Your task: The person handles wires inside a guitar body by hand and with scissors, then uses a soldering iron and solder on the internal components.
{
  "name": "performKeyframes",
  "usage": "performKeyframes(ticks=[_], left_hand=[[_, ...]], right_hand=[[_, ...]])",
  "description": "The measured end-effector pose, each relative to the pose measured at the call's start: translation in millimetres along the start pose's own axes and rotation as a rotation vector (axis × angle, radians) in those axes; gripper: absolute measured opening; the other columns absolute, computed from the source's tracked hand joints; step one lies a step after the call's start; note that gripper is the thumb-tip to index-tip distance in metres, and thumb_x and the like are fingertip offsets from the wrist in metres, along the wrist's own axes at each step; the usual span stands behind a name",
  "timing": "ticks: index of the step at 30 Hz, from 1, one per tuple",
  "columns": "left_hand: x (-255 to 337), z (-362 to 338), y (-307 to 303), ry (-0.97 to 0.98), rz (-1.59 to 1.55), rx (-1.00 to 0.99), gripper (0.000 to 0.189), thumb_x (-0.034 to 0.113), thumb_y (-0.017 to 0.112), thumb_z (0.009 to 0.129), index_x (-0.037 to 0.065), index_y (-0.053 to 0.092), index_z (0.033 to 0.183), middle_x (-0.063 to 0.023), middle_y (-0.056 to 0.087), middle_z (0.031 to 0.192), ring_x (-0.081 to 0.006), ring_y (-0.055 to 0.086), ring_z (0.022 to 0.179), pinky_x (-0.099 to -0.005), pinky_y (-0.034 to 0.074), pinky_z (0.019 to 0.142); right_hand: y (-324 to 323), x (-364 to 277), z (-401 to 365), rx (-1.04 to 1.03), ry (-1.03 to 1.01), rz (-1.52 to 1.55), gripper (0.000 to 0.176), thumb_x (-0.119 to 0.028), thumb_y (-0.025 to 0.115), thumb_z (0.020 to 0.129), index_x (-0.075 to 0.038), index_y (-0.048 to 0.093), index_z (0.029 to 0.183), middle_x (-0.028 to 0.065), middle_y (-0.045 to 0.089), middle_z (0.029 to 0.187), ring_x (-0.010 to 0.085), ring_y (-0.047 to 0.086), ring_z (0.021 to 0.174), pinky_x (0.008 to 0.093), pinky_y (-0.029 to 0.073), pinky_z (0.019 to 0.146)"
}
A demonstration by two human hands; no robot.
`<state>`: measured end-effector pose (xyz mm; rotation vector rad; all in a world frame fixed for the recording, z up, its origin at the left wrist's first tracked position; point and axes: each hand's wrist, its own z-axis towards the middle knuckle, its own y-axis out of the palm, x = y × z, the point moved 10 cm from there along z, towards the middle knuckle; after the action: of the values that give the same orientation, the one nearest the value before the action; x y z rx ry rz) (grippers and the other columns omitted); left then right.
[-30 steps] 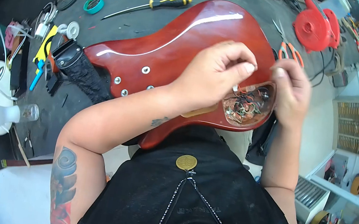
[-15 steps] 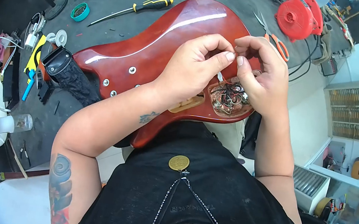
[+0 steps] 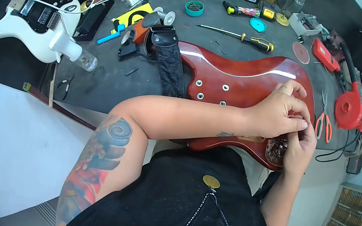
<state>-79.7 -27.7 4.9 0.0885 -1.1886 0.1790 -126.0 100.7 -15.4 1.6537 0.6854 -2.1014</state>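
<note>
A glossy red-brown guitar body (image 3: 245,68) lies face down on the dark workbench, its near edge against the person's lap. Over its right end, my left hand (image 3: 280,111) has thumb and forefinger pinched together, other fingers curled loosely. Close against it is my right hand (image 3: 300,151), with bent fingers meeting the left fingertips. Whatever is between the fingertips is too small to make out. Just below the hands, an open cavity (image 3: 275,151) shows a tangle of wires, partly covered by the right hand. Metal ferrules (image 3: 225,87) sit in the body's left part.
A black strap (image 3: 168,63) lies at the body's left end. Beyond the body is a yellow-black screwdriver (image 3: 257,43); orange-handled scissors (image 3: 324,124) and a red blower (image 3: 351,109) are to the right. A white guitar (image 3: 36,42) and a jar (image 3: 86,60) stand left.
The camera view has turned left, so the bench and guitar body appear further right and more of the white guitar shows. Both hands stay close together over the body near the cavity.
</note>
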Motion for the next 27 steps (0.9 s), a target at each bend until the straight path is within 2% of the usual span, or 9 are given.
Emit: performKeyframes(ticks=[3, 7, 8, 10, 12, 14, 20, 23, 27], left_hand=[[31, 10, -33, 0.143, 0.363, 0.07, 0.054, 0.032, 0.083, 0.092, 0.01, 0.067, 0.139, -0.0214, 0.056, 0.142, -0.0368, 0.053, 0.139, -0.0461, 0.046, 0.115], [49, 50, -184, 0.03, 0.903, 0.238, 0.057, 0.034, 0.082, 0.091, 0.006, 0.069, 0.139, -0.016, 0.078, 0.12, -0.0308, 0.077, 0.104, -0.0417, 0.061, 0.093], [59, 55, -223, -0.098, 1.116, 0.264, 0.062, 0.038, 0.081, 0.09, 0.0, 0.068, 0.137, -0.0245, 0.075, 0.129, -0.0394, 0.073, 0.121, -0.0476, 0.058, 0.102], [19, 64, -315, -0.358, 1.407, 0.248, 0.07, 0.037, 0.085, 0.084, -0.003, 0.066, 0.137, -0.0238, 0.077, 0.123, -0.034, 0.077, 0.11, -0.0434, 0.061, 0.094], [-47, 66, -372, -0.606, 1.436, 0.016, 0.086, 0.043, 0.094, 0.071, -0.008, 0.065, 0.134, -0.0318, 0.074, 0.128, -0.0417, 0.074, 0.119, -0.0474, 0.058, 0.101], [-76, 59, -382, -0.744, 1.512, -0.09, 0.096, 0.046, 0.098, 0.064, -0.008, 0.066, 0.136, -0.0317, 0.073, 0.129, -0.0425, 0.073, 0.119, -0.0456, 0.057, 0.103], [-69, 56, -364, -0.822, 1.524, -0.065, 0.08, 0.04, 0.091, 0.073, -0.008, 0.071, 0.133, -0.0304, 0.075, 0.128, -0.0398, 0.074, 0.121, -0.0442, 0.056, 0.104], [-70, 55, -351, -0.707, 1.546, -0.126, 0.078, 0.04, 0.087, 0.075, -0.008, 0.071, 0.133, -0.0312, 0.075, 0.126, -0.04, 0.074, 0.12, -0.0445, 0.056, 0.104], [-22, 69, -314, -0.42, 1.493, 0.119, 0.067, 0.031, 0.082, 0.077, -0.005, 0.072, 0.132, -0.0266, 0.078, 0.119, -0.0384, 0.075, 0.116, -0.0429, 0.058, 0.103]], right_hand=[[1, 3, 1, -0.026, 0.055, 0.015, 0.017, -0.009, 0.072, 0.107, 0.002, 0.068, 0.119, 0.0062, 0.075, 0.102, 0.0125, 0.07, 0.093, 0.0297, 0.056, 0.088], [2, 5, 1, -0.035, 0.064, -0.004, 0.013, -0.009, 0.072, 0.107, 0.001, 0.069, 0.115, 0.0075, 0.076, 0.098, 0.0132, 0.071, 0.09, 0.0282, 0.057, 0.083], [1, 5, 0, -0.006, 0.08, 0.0, 0.012, -0.006, 0.071, 0.106, 0.002, 0.07, 0.114, 0.0078, 0.076, 0.098, 0.0135, 0.071, 0.089, 0.0283, 0.057, 0.082], [1, 8, 3, 0.018, 0.081, 0.012, 0.012, -0.005, 0.07, 0.105, 0.003, 0.071, 0.115, 0.0082, 0.076, 0.098, 0.0135, 0.071, 0.089, 0.0282, 0.057, 0.082], [-1, 10, 4, 0.021, 0.087, 0.033, 0.014, -0.004, 0.07, 0.104, 0.004, 0.072, 0.115, 0.0085, 0.076, 0.099, 0.0133, 0.071, 0.087, 0.0278, 0.057, 0.081], [-3, 11, 6, 0.015, 0.09, 0.035, 0.017, -0.006, 0.072, 0.104, 0.005, 0.072, 0.116, 0.0076, 0.077, 0.099, 0.0124, 0.071, 0.083, 0.0278, 0.057, 0.078], [-5, 19, 6, -0.027, 0.091, 0.177, 0.019, -0.009, 0.073, 0.104, 0.004, 0.074, 0.119, 0.0067, 0.078, 0.103, 0.0117, 0.073, 0.09, 0.028, 0.057, 0.079], [-4, 19, 4, -0.009, 0.076, 0.128, 0.023, -0.01, 0.075, 0.104, 0.003, 0.074, 0.123, 0.0058, 0.079, 0.104, 0.0105, 0.073, 0.092, 0.0274, 0.057, 0.081], [-8, 15, 2, 0.018, 0.066, 0.032, 0.019, -0.011, 0.079, 0.101, 0.001, 0.079, 0.116, 0.0011, 0.078, 0.104, 0.0057, 0.068, 0.09, 0.0248, 0.054, 0.08]])
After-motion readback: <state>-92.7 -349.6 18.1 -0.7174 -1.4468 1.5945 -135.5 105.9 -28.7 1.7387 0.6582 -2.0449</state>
